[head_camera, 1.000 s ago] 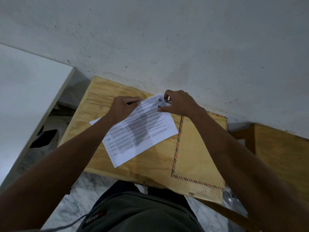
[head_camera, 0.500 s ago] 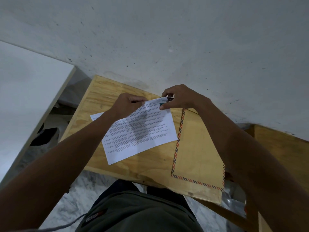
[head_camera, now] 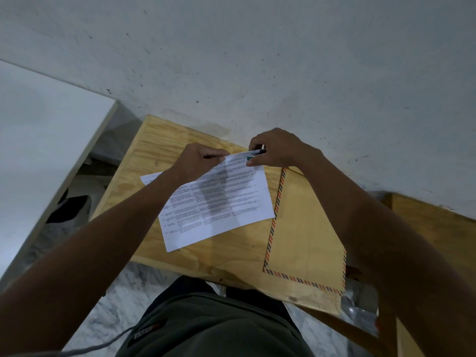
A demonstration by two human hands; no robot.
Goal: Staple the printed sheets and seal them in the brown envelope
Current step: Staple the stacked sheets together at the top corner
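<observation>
Wooden table (head_camera: pixel 206 258) carries printed sheets (head_camera: pixel 219 202) beside brown envelope (head_camera: pixel 306 228).

Both forearms are bare up to the near edge of the picture, with no sleeve, watch or ring showing on the left hand (head_camera: pixel 198 161) or the right hand (head_camera: pixel 277 149). Below them, near the bottom middle, the person wears a dark olive-grey garment (head_camera: pixel 213 328) with a stitched seam curving across it and a small dark label (head_camera: pixel 146 332) bearing a red mark and pale lettering too small to read. A thin grey cord (head_camera: pixel 85 350) trails off to the left from beside that label.
</observation>
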